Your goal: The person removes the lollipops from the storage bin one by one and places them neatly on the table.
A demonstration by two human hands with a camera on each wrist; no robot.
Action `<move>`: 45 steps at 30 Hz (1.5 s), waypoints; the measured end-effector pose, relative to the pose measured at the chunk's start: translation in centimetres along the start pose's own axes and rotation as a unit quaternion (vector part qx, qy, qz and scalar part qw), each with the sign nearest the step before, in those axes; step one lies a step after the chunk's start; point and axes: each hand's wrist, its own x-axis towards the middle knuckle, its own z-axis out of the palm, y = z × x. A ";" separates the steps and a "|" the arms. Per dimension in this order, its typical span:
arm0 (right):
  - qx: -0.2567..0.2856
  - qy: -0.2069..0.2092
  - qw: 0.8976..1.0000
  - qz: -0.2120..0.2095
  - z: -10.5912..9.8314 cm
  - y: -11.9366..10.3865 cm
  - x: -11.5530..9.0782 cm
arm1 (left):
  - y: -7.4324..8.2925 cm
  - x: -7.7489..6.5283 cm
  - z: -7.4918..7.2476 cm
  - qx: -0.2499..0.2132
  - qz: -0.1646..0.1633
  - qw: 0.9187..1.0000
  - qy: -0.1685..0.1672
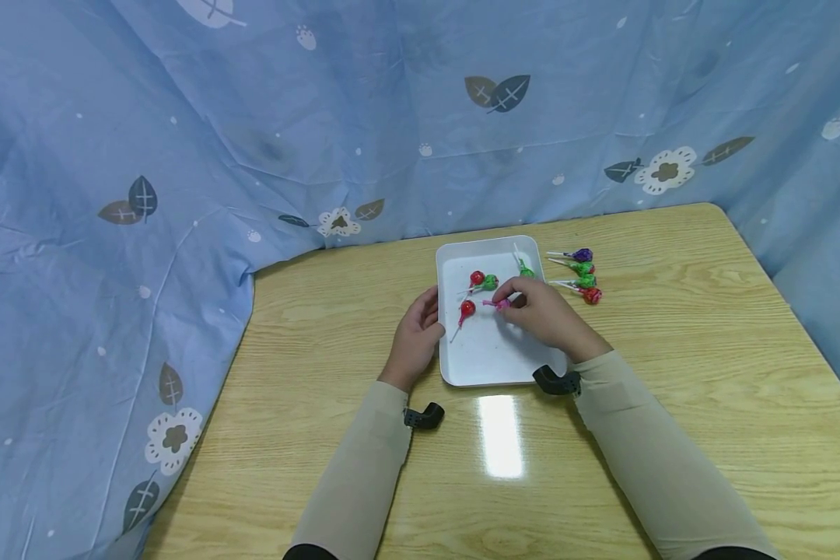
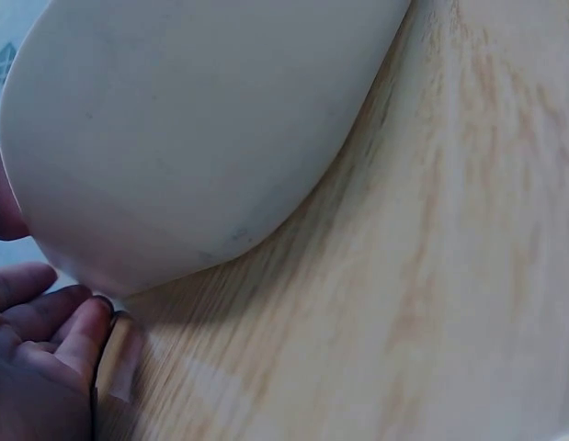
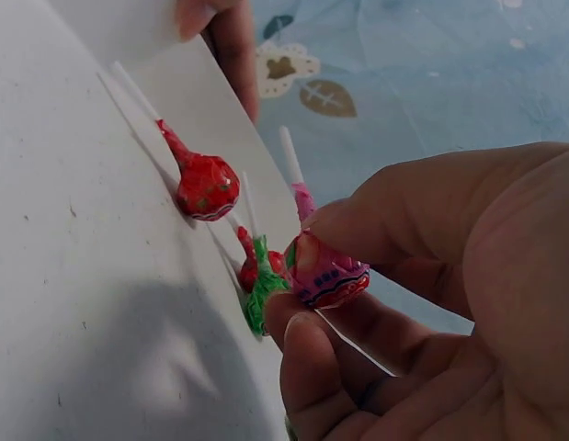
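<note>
A blue leaf-print cloth backs the pale wood-grain table; near its far edge sits a white rectangular tray. The left hand grips the tray's left edge. The right hand, nearer, pinches a pink-wrapped round lollipop over the tray, stick pointing towards that edge.

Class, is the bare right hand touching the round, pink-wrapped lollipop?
Touching: the right wrist view plainly shows the right hand pinching the pink-wrapped lollipop, with no gap between them.
</note>
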 end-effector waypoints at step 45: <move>0.051 0.060 0.997 0.001 -4.0 -0.3 -1.3 | 0.1 0.2 0.0 0.003 0.002 1.000 0.000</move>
